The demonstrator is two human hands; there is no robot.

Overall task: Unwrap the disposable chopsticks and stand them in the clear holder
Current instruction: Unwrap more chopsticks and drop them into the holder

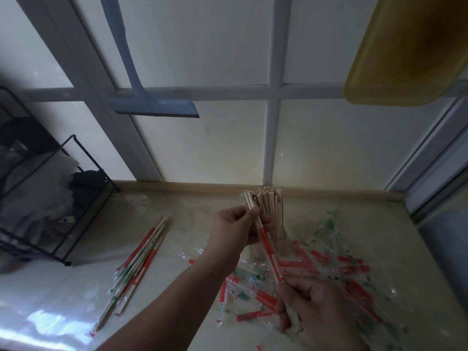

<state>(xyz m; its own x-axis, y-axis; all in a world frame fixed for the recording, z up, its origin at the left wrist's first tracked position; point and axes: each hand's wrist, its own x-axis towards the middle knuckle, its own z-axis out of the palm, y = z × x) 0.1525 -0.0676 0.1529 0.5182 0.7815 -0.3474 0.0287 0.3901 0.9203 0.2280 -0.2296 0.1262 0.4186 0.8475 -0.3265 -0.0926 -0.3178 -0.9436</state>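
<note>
Both hands pinching wrapped chopsticks, holder seemingly by wall edge

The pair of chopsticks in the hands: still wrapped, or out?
Partly out. Bare wood tips show above the left hand, while the red-printed wrapper still sleeves the chopsticks down to the right hand.

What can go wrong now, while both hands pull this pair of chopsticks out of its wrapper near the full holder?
The left hand grips the chopsticks right beside the crowded holder; a sudden release could knock it over. The right hand holds the wrapper, which may tear and leave plastic on the sticks. The empty wrappers could hide the wrapped pairs if the piles mix.
</note>
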